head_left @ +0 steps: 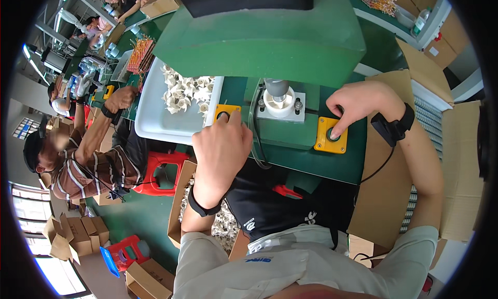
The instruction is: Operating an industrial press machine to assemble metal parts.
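My left hand rests with its fingertips on the black push button of the left yellow button plate. The thumb of my right hand presses down on the button of the right yellow plate, its other fingers bent and apart from the thumb. Neither hand holds anything. Between them, the grey ram of a green press reaches down into a round white plastic part. That part sits on a bolted metal base plate.
Left of the press stands a white tray with many small white plastic pieces. Similar pieces fill a carton below my left arm. A carton with rows of grey parts stands right. A co-worker sits at the left.
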A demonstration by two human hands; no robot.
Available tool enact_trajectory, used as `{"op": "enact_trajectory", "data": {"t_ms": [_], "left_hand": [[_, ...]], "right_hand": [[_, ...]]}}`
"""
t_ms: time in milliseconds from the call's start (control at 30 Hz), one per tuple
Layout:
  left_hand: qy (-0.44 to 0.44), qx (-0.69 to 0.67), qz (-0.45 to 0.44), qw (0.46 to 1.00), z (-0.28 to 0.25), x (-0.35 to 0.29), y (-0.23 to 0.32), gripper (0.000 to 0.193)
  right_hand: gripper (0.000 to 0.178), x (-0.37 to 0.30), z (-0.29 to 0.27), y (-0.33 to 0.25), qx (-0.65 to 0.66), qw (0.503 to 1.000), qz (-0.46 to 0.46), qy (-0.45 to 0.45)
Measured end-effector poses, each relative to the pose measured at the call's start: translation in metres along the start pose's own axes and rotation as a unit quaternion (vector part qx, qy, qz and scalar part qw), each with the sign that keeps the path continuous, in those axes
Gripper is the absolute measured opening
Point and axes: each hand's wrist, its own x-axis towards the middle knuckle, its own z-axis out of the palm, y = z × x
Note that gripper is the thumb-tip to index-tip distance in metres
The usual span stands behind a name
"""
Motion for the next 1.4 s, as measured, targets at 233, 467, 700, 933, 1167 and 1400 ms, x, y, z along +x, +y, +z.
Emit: {"op": "enact_trajectory", "data": {"t_ms": [233,467,700,933,1167,1400], "left_hand": [[0.234,-0.321,0.045,0.917,-0.011,0.065,0.044,0.025],[0.118,-0.38,-0.092,0.913,0.027,-0.044,-0.001,0.02],[-0.001,0.066,-0.335,0.94,0.093,-0.26,-0.09,0.039],[0.209,-0.106,-0.195,0.952,0.031,-0.141,-0.093,0.019],[0.095,-0.09,-0.118,0.984,0.027,0.017,-0.168,0.025],[-0.084,-0.063,-0.123,0.987,0.075,0.024,-0.164,0.031]], "right_hand": [[0.035,0.002,-0.004,0.004,0.126,0.977,-0.083,0.151],[0.021,0.007,-0.027,-0.057,0.361,0.877,-0.199,0.247],[0.018,0.035,-0.038,-0.086,0.282,0.825,-0.364,0.329],[0.018,0.033,-0.034,-0.1,0.53,0.745,-0.321,0.246],[0.018,0.006,0.0,-0.054,0.105,0.904,-0.204,0.362],[0.012,-0.014,0.001,-0.04,0.211,0.888,-0.178,0.367]]}}
